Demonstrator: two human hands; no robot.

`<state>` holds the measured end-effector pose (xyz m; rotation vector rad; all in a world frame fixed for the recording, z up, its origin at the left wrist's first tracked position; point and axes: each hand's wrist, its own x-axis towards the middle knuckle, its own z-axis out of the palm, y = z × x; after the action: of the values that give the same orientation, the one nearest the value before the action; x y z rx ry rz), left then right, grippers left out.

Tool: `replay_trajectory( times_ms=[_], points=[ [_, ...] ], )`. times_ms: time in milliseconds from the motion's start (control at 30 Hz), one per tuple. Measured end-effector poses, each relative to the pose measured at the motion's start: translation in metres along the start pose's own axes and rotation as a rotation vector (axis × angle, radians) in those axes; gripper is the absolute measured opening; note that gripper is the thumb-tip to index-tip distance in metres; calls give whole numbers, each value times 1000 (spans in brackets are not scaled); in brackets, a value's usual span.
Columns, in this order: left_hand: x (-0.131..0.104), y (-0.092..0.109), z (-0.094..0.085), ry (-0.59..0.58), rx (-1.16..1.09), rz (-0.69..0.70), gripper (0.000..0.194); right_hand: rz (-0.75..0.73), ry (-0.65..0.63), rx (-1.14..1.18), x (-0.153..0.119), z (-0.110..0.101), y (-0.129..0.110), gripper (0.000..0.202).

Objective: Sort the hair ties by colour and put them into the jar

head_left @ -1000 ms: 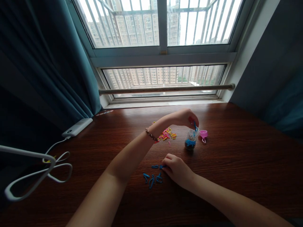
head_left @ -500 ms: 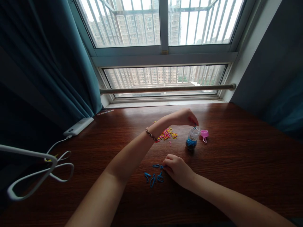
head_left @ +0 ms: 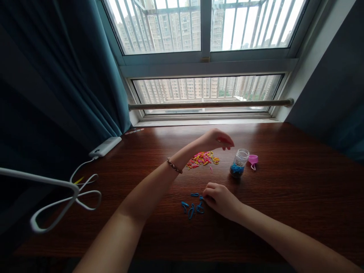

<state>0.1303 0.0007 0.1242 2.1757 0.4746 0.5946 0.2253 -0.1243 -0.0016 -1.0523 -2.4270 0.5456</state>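
Observation:
My left hand (head_left: 217, 140) hovers just left of and above the mouth of a clear jar (head_left: 242, 154), its fingers loosely bent and nothing visible in them. Blue rubber bands (head_left: 237, 169) fill the lower part of the upright jar, with something dark at the bottom. On the table nearer to me, my right hand (head_left: 220, 198) has its fingertips closed at a small blue rubber band (head_left: 201, 197). Several more blue rubber bands (head_left: 191, 211) lie loose to the left of those fingers. A heap of pink, red and yellow rubber bands (head_left: 202, 159) is partly behind my left forearm.
A pink lid (head_left: 253, 159) with a loop lies right of the jar. At the left of the brown table (head_left: 298, 189), a white power bank (head_left: 105, 147) joins a looped white cable (head_left: 54, 182). The window bar (head_left: 210, 104) and curtain (head_left: 93, 76) border the table.
My left hand has drawn back left from the jar's mouth, and the blue rubber band it held there is gone from its fingers. My right hand stays by the loose bands. The view shifted slightly.

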Motion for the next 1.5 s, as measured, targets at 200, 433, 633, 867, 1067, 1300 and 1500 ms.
replay_trajectory(
  times_ms=[200, 433, 633, 867, 1067, 1300, 1500],
  points=[
    [-76, -21, 12, 72, 27, -125, 19, 6, 41, 15, -1, 5, 3, 12],
    [-167, -37, 47, 84, 260, -267, 19, 28, 128, 121, 0, 2, 4, 9],
    [-181, -33, 59, 113, 302, -269, 20, 97, 203, 218, 2, -2, 2, 7],
    [-184, -34, 56, 64, 166, -345, 20, 69, 158, 303, 0, -1, -4, 6],
    [-189, -32, 36, -105, 42, -448, 36, -26, 75, 298, -4, 6, -10, 8],
    [-189, -35, 32, -184, 132, -382, 21, 3, 25, 120, -6, 1, -17, 36],
    [-187, -30, 44, -87, 187, -354, 15, 20, 3, 96, -6, 3, -14, 17]
  ],
)
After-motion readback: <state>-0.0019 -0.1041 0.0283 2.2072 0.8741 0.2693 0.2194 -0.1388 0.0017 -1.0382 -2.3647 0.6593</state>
